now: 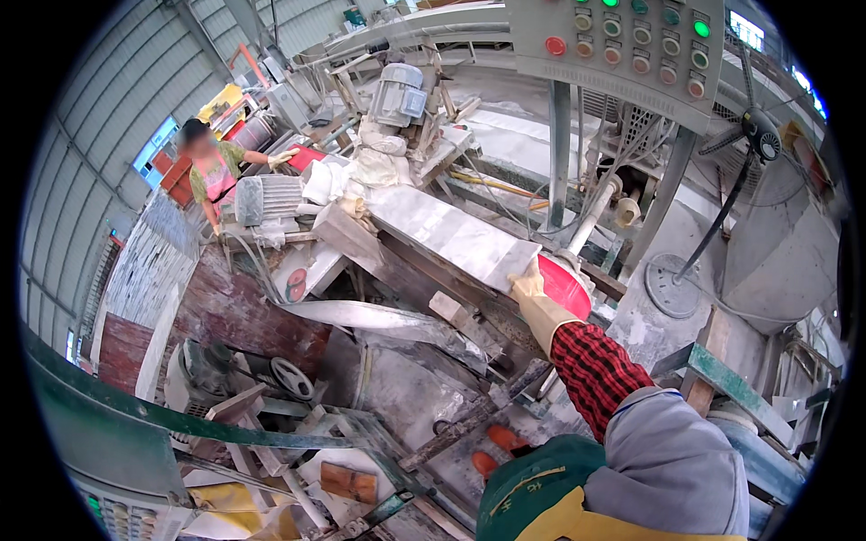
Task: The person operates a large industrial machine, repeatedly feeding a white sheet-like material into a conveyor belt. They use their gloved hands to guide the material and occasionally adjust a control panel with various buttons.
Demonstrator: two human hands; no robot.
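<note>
Touching a slab (pixel 502 259) by the red belt (pixel 570 293) — person's gloved right hand (pixel 539 308), fingers (pixel 524 281) partly curled at its edge, grip unclear. Left hand out of view — finger state unknown.

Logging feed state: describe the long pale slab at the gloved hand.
The slab looks like dull, grey-white stone: long, flat, straight-edged. Cross bands mark its top; whether they're joints, can't tell. It lies along the machine line, far end near pale cloths, near end beside a red surface. The cream-gloved right hand touches that near end.
</note>
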